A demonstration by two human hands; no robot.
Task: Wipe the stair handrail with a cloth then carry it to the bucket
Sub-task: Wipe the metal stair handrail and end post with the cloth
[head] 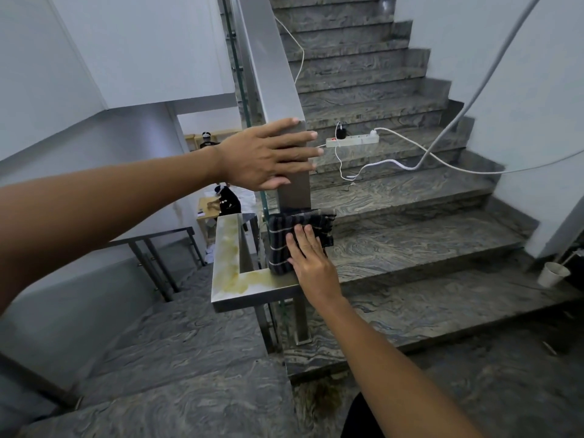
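Grey veined marble stairs climb away ahead and drop off to the lower left, with pale walls on both sides and a brushed stainless-steel handrail (271,67) turning the corner at the landing. Its flat lower section carries a yellowish stain across the top.

A dark charcoal cloth with thin pale stripes (281,245) lies draped over the rail just where the flat section meets the upright post, part of it hanging down the side. The right hand (311,263) presses flat on it, fingers (308,237) spread and extended, not pinching anything. The left hand (268,154) rests open against the upper steel post, fingers wide, apparently steadying the body.

Judging by its folds, the cloth is soft, light and limp, so it should mould to the rail's square edges under palm pressure, yet it may slide on the smooth steel. For carrying, bunching it in a closed fist at the middle would probably keep loose ends from trailing.

No bucket is visible; a white paper cup (553,275) stands at the right wall, and a white power strip with cables (352,141) lies on a step above.
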